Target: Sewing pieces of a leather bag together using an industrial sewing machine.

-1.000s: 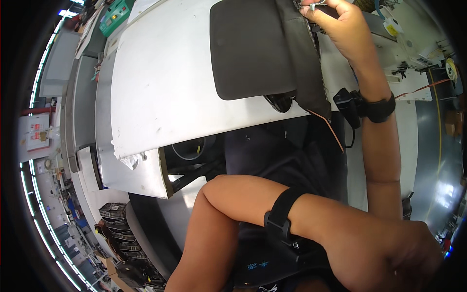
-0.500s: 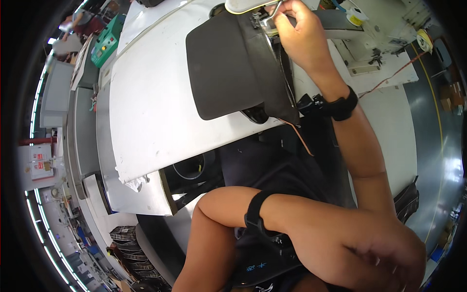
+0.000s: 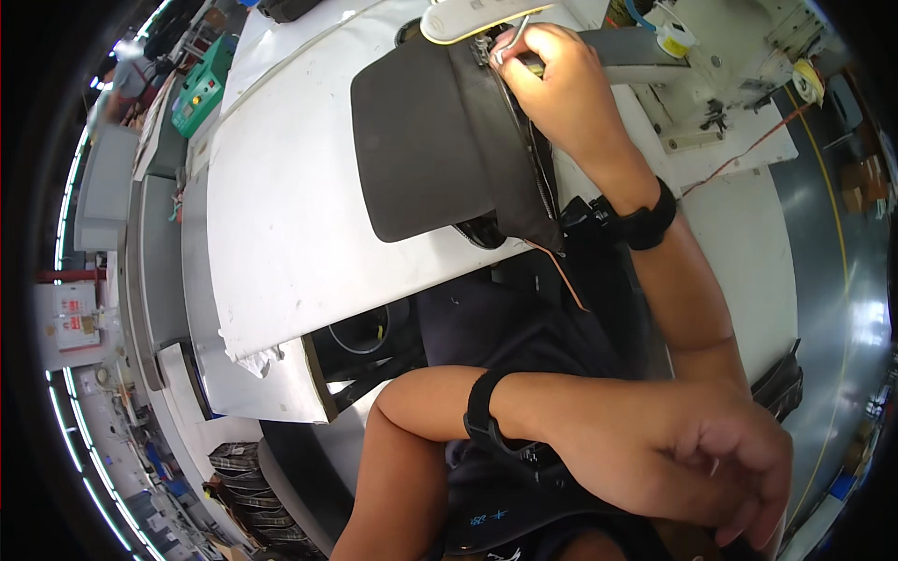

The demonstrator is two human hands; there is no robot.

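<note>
A dark grey bag piece with a broad rounded flap lies over the white table's near edge. A zipper runs down its right side, and a thin brown strip hangs from its lower end. At the bag's top my right hand is closed, thumb and fingers pinching a bent metal rod under a pale sewing machine head. My left arm crosses my body. My left hand is curled by my right elbow; a small pale glint shows between its fingers, too small to name.
The white tabletop spreads to the left, with a green box-shaped device beyond it. Another machine body stands at the right with a white spool-like container. Dark striped fabric is stacked at lower left.
My right hand has shifted slightly left and down with the rod in its fingers. The curled left hand has moved a little up and left. The view has shifted slightly.
</note>
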